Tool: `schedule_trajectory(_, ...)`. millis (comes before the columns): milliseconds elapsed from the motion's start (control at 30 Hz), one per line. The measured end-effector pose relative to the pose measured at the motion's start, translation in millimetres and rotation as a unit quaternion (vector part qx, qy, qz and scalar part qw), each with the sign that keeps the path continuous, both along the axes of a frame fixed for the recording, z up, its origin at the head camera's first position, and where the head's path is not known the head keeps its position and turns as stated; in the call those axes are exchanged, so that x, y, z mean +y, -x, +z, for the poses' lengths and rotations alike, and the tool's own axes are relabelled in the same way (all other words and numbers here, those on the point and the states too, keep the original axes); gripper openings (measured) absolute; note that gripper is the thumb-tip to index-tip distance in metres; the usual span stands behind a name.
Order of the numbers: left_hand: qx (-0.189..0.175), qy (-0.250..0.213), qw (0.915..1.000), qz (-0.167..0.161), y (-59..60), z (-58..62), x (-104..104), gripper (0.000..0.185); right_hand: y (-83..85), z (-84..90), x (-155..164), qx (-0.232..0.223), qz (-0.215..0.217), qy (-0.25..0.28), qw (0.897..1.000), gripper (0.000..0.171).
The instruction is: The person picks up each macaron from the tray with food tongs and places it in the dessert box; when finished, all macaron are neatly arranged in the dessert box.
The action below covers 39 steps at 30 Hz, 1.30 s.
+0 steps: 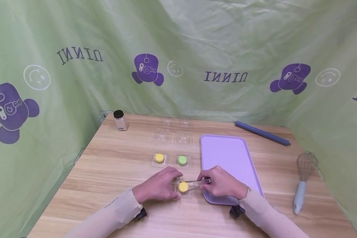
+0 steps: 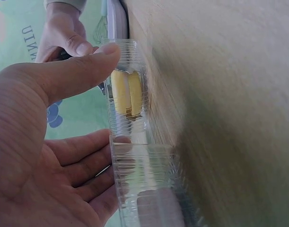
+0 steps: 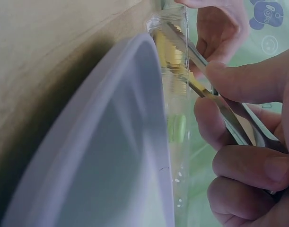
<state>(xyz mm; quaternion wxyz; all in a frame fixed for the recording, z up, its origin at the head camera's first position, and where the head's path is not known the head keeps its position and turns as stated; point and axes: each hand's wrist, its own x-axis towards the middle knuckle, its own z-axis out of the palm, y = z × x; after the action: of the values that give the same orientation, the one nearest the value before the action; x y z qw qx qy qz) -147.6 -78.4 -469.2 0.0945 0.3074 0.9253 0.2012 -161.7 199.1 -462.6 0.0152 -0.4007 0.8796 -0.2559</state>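
A yellow macaron (image 1: 183,187) sits in a clear ridged plastic tray (image 2: 127,52) near the front of the table. My left hand (image 1: 159,185) holds this tray, with the thumb at one edge and the fingers at the opposite side. From the right, my right hand (image 1: 223,183) grips metal tongs (image 3: 234,120) between thumb and fingers. Their two arms reach to either side of the macaron; whether they touch it I cannot tell. Just behind, another yellow macaron (image 1: 159,158) and a green macaron (image 1: 182,160) rest in clear trays.
A purple tray (image 1: 226,152) lies beside and partly under my right hand. Several clear plastic domes (image 1: 183,138) stand at the back. A black-lidded jar (image 1: 120,120) is back left, a blue rod (image 1: 262,133) back right, a whisk (image 1: 300,195) far right.
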Motion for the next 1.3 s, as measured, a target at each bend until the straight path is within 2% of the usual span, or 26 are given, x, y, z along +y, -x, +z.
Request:
schedule_trajectory(400,-0.004,0.001,1.0,0.002,0.6,0.1,0,0.077,-0.5,0.8,1,0.026,-0.001,0.001,1.0,0.019)
schedule_trajectory(867,-0.002,-0.001,1.0,0.0,0.5,1.0,1,0.077,-1.7,5.9,4,0.034,-0.005,0.003,0.999,0.019)
schedule_trajectory(1167,-0.002,-0.002,1.0,0.0,0.6,1.1,1,0.078,-1.9,8.8,11,0.039,-0.01,0.042,0.998,0.022)
schedule_trajectory(1300,-0.002,-0.001,1.0,0.0,0.8,1.6,1,0.078,-1.7,11.7,16,0.036,-0.029,0.066,0.997,0.022)
